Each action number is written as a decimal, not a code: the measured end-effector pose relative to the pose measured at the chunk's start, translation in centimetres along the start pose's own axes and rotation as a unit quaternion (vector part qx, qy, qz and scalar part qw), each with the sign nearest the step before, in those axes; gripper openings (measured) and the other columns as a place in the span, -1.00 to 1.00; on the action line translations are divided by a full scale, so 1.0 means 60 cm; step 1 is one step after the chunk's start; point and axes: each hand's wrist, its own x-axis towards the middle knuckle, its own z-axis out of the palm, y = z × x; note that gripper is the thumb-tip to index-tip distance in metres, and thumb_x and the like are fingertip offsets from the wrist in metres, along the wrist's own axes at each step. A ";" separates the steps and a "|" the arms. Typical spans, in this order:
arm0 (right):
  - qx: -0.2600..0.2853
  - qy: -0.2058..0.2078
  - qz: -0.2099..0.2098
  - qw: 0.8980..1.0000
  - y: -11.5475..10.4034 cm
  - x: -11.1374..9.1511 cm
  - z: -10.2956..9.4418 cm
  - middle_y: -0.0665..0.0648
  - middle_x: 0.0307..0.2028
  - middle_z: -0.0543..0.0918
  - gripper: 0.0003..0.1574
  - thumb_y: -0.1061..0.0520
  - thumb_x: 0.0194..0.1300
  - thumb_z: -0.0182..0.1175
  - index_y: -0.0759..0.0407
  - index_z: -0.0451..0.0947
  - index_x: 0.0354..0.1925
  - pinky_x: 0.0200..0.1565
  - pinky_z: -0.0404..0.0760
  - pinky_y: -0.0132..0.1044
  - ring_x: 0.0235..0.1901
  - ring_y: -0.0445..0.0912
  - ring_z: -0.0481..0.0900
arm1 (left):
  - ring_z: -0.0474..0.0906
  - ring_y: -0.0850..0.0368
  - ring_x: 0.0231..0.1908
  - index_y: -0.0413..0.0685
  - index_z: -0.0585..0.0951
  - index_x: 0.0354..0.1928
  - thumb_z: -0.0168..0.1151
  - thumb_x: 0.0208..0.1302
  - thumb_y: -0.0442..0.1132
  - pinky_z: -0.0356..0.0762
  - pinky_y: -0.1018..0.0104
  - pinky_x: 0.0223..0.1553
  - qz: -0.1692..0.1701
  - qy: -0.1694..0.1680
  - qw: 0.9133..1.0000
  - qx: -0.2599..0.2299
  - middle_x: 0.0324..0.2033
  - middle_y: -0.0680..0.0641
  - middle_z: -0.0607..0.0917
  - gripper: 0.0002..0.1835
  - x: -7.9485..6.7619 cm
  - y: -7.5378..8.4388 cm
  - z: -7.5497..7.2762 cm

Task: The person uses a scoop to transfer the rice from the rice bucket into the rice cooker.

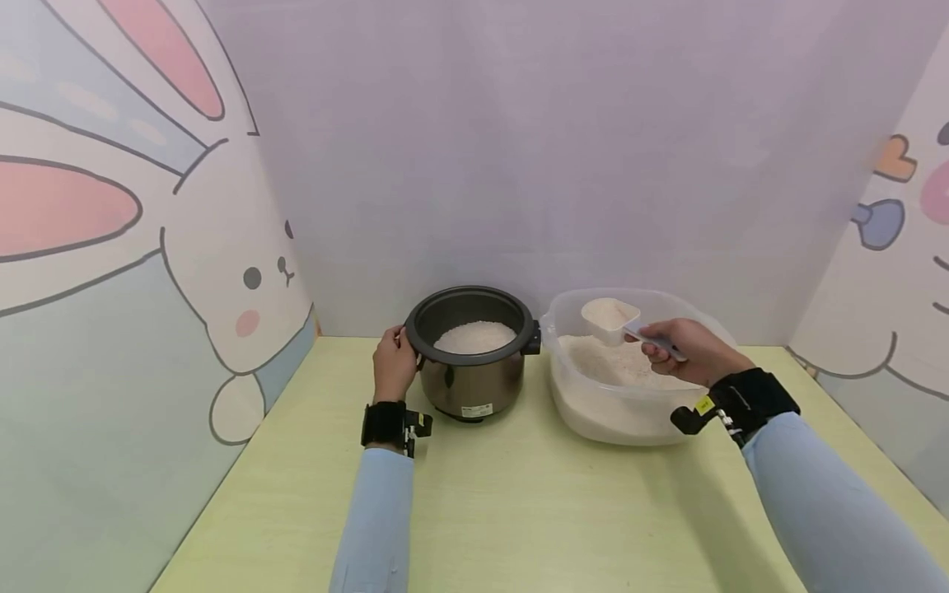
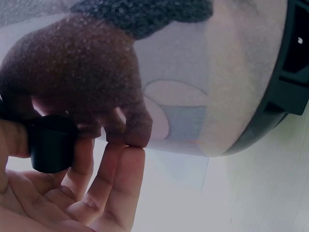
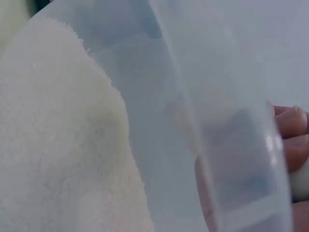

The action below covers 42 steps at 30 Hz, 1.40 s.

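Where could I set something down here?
Between the two sleeves, in front of the pot and clear tub; also the strip of table between the left hand and the left wall. Crowded: pot and tub sit close together, the right hand holding a scoop over the tub.

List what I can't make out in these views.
Head: lettering on the label of the cooker, too small.
Head: cooker's floor, covered by rice.
Left wrist: that rice, hidden by the cooker's wall.
Right wrist: part of right hand, cut off by right edge.

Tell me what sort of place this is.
Probably a small booth staged for kitchen-style work: a plain lilac backdrop, a cartoon rabbit wall, and a rice cooker in front.
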 end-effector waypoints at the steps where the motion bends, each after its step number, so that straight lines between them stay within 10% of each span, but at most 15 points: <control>1: 0.007 0.008 0.001 1.000 -0.004 -0.001 0.004 0.00 -0.47 0.39 -0.50 0.11 0.71 -0.28 0.46 0.10 0.36 -0.45 0.19 -0.30 -0.56 -0.21 0.19 | 0.59 -0.16 -0.10 -0.31 0.47 0.34 -0.13 0.67 -0.05 0.57 0.04 -0.16 0.000 0.000 1.000 0.000 0.07 -0.32 0.65 -0.50 0.000 0.000 0.000; 18: 0.143 0.078 -0.047 0.985 -0.089 0.012 0.134 0.06 -0.26 0.35 -0.35 0.24 0.59 -0.37 0.27 -0.24 0.53 -0.42 0.26 -0.38 -0.49 -0.22 0.24 | 0.60 -0.19 -0.05 -0.33 0.49 0.32 -0.11 0.66 -0.08 0.57 0.00 -0.11 0.007 0.006 1.000 -0.005 0.08 -0.34 0.65 -0.52 0.000 -0.001 0.000; 33: -0.009 0.078 -0.087 0.993 -0.088 0.064 0.221 0.10 -0.34 0.39 -0.78 0.30 0.53 -0.19 0.40 0.26 0.05 -0.33 0.34 -0.34 -0.44 -0.16 0.28 | 0.62 -0.16 -0.05 -0.31 0.50 0.31 -0.10 0.66 -0.08 0.60 0.05 -0.15 0.005 0.005 1.000 -0.015 0.05 -0.33 0.66 -0.52 -0.001 -0.004 0.003; 42: -0.095 0.060 -0.115 0.987 -0.081 0.079 0.240 0.14 -0.28 0.33 -0.58 0.27 0.56 -0.22 0.49 0.18 0.27 -0.30 0.27 -0.28 -0.39 -0.13 0.24 | 0.61 -0.17 -0.07 -0.32 0.50 0.32 -0.10 0.66 -0.07 0.57 0.03 -0.13 0.012 0.005 1.000 -0.012 0.04 -0.32 0.66 -0.51 0.002 -0.002 0.004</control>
